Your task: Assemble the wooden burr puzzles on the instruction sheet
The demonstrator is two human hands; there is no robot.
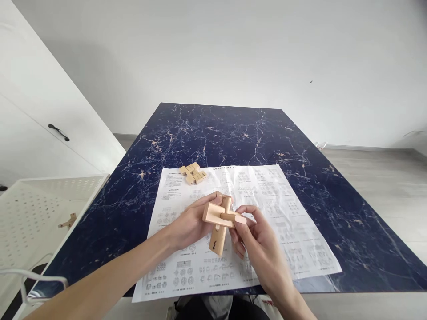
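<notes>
A wooden interlocking puzzle [217, 241] of crossed pale bars is held up above a printed sheet, with a dark mark on its lower bar. My left hand [196, 220] grips it from the left, its fingers partly hidden behind the wood. On the other side, my right hand [255, 231] pinches the end of a bar between thumb and index finger. The instruction sheet [267, 249], creased and covered with small diagrams, lies under both hands. Near its upper left corner rests a flat, assembled wooden puzzle [193, 173] with dark marks on it.
The dark blue marble-patterned table [213, 133] reaches back toward a white wall. At the left stand a white cabinet with a black handle [58, 132] and a perforated white surface [43, 209] bearing a small wooden piece [67, 221]. A white cable [33, 276] loops at the lower left.
</notes>
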